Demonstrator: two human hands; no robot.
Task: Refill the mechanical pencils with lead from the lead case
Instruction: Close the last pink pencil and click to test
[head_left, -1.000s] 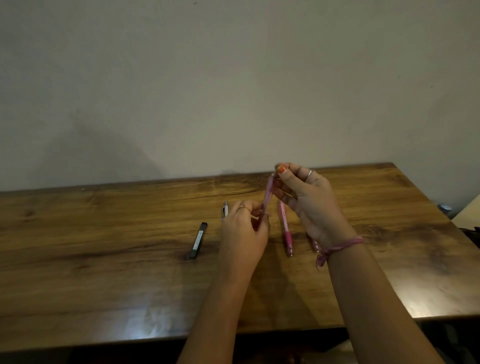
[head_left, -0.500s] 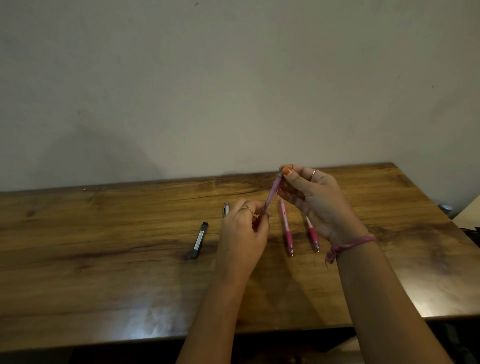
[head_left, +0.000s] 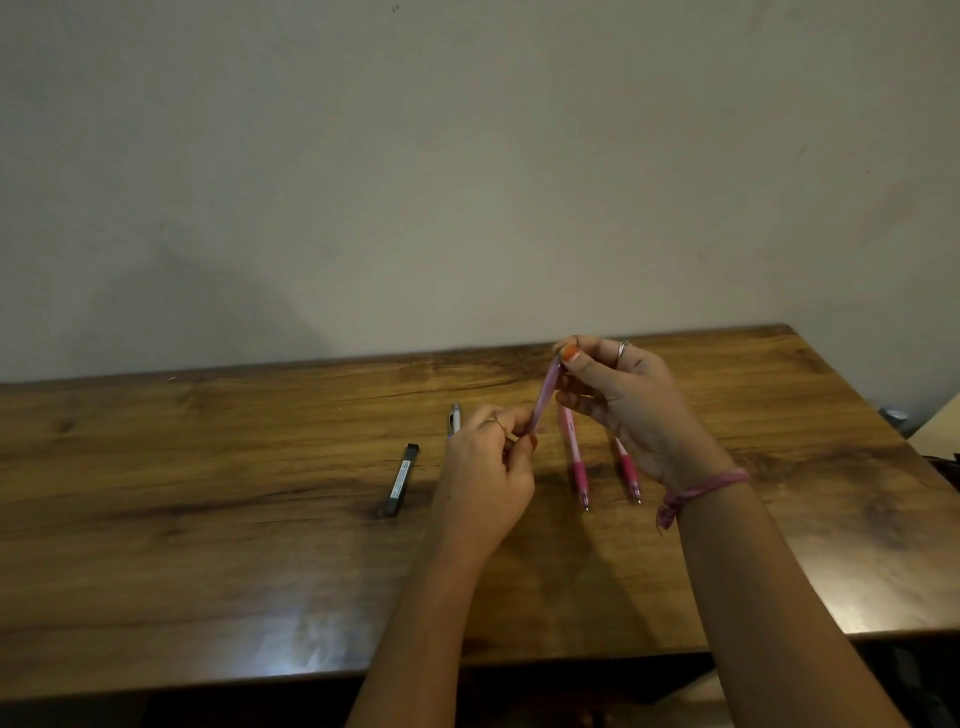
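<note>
A pink mechanical pencil is held tilted above the wooden table. My left hand grips its lower end, and my right hand pinches its top end between thumb and fingers. Two more pink pencils lie on the table: one just right of my left hand, the other partly hidden under my right hand. A white pencil lies behind my left hand, mostly covered. The black lead case lies flat to the left of my left hand.
A plain wall rises behind the table's far edge. At the far right, beyond the table's corner, are a pale board and a small round object. The table's front edge runs close below my forearms.
My right hand has shifted slightly right along with its wrist, uncovering the rightmost pink pencil on the table. Both hands keep hold of the tilted pencil.
</note>
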